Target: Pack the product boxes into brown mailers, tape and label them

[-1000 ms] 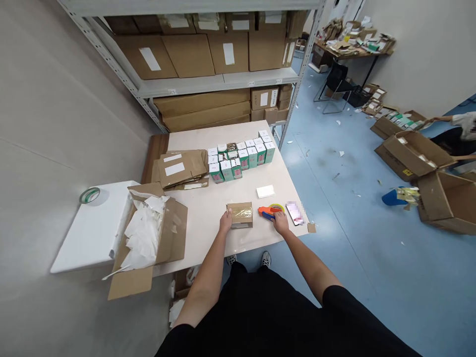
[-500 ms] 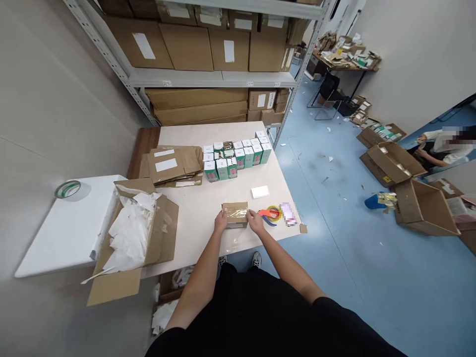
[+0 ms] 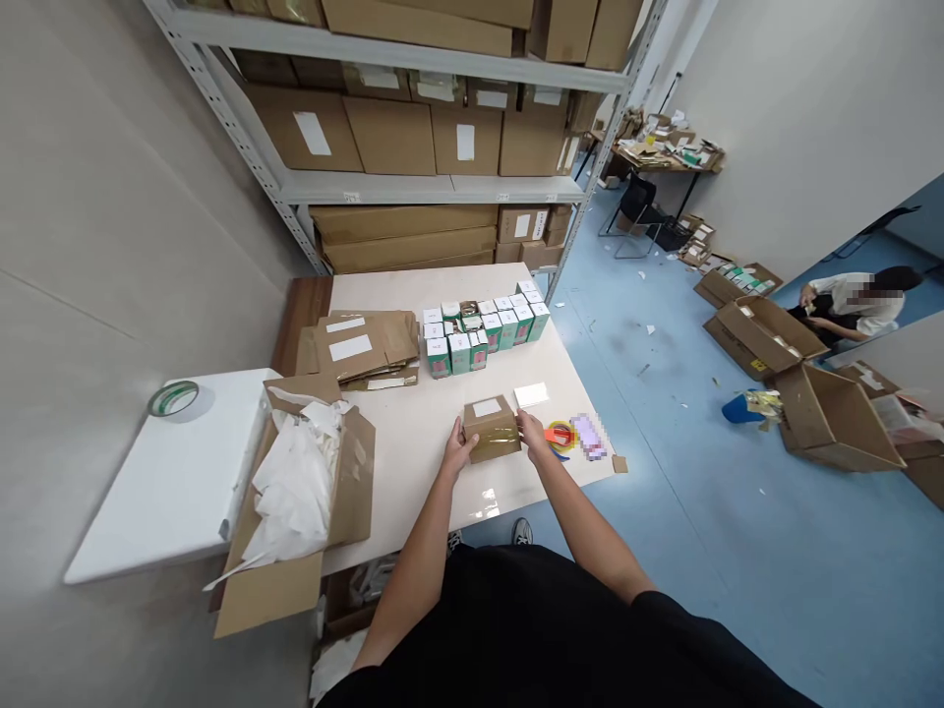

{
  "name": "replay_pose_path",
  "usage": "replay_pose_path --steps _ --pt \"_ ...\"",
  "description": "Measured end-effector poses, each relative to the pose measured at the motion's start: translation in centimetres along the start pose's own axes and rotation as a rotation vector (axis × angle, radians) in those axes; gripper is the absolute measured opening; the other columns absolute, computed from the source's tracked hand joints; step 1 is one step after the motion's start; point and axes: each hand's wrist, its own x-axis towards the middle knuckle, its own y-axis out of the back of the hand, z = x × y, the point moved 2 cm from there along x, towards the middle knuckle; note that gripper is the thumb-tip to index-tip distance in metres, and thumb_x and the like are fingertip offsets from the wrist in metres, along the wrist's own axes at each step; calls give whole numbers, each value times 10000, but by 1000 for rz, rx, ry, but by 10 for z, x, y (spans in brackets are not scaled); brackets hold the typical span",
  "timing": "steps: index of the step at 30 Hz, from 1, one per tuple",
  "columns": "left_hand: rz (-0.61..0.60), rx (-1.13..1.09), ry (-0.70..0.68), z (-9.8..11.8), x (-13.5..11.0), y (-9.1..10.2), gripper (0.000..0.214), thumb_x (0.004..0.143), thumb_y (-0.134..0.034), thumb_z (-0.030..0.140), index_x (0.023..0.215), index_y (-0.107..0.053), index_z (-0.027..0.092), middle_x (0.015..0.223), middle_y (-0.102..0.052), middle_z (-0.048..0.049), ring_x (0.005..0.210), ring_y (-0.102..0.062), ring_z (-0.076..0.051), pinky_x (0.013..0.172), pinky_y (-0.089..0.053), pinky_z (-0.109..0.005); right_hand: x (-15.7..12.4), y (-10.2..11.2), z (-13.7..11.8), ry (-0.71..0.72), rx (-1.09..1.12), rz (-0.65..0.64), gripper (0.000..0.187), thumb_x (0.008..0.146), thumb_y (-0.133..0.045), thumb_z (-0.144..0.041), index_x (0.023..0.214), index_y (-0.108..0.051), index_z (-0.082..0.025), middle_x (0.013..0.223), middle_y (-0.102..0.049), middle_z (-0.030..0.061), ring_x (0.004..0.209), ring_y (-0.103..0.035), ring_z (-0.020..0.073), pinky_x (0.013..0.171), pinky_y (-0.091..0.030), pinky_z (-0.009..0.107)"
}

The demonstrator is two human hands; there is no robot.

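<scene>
A small cardboard box (image 3: 493, 433) sits between my two hands near the front of the pale table (image 3: 413, 492). It has a white label (image 3: 486, 407) on top and shiny tape on the side facing me. My left hand (image 3: 460, 448) grips its left side with the thumb toward me. On the opposite side my right hand (image 3: 532, 433) holds the right edge, its fingers partly hidden. Just right of that hand lie orange-handled scissors (image 3: 559, 436) with a yellow ring around them. A white pad (image 3: 532, 394) rests behind the right hand.
Small green-and-white boxes (image 3: 487, 329) stand at the table's back, beside flattened cardboard (image 3: 369, 344). At left, an open carton (image 3: 354, 482) holds white paper, and a tape roll (image 3: 174, 398) lies on a white surface. Shelving (image 3: 442, 187) stands behind. A person (image 3: 848, 305) sits far right.
The box has been turned between my hands: the taped face that was on top is now toward me, and a labelled face shows on top. The camera view has shifted.
</scene>
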Motion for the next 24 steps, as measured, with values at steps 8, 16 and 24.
replay_pose_path --steps 8,16,24 --pt "-28 180 -53 1 2 24 1002 758 -742 84 1638 -296 253 1655 -377 -97 1520 -369 -293 1218 -373 -381 -15 -29 8 22 -25 61 546 921 -506 -385 1441 -515 -219 1428 -613 131 1314 -589 256 1003 -524 353" --pt "122 233 -141 30 15 -8 571 944 -567 179 1510 -506 214 1553 -526 -89 1457 -465 -246 1134 -470 -347 -1 -8 -13 182 -46 33 583 949 -471 -345 1529 -453 -295 1495 -568 86 1456 -447 254 1124 -451 431" --pt "146 338 -98 46 63 -90 407 983 -512 221 1367 -643 205 1382 -673 -100 1234 -650 -230 1036 -531 -350 82 55 16 83 -166 86 553 893 -486 -258 1444 -525 -250 1445 -591 85 1412 -482 241 1120 -443 373"
